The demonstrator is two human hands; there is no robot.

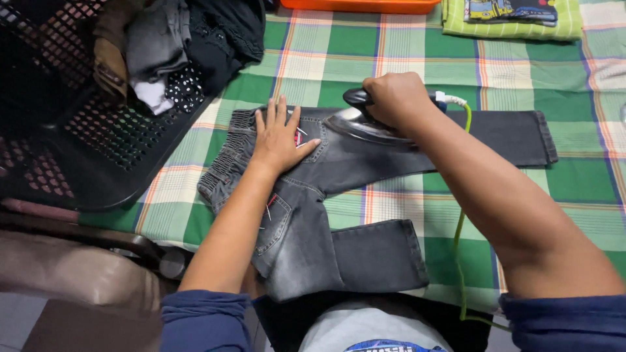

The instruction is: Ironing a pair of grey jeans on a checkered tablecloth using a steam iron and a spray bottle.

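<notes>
A person is leaning over a bed covered with a green checked cloth [404, 39]. Dark grey jeans [306, 241] are lying flat in the middle of the cloth, one leg pointing to the right edge and the other folded toward the near edge. The left hand [279, 138] is pressing down flat on the jeans near the waistband, with its fingers spread a little. The right hand [396, 98] is wrapping tight around the handle of an iron [365, 124], fingers pressed together. The iron is sitting on the jeans just beside the left hand. A green cord [460, 234] is running from the iron down over the near edge. A black basket [72, 124] full of clothes is resting at the left edge. Folded clothes [515, 16] are lying at the far right corner.
</notes>
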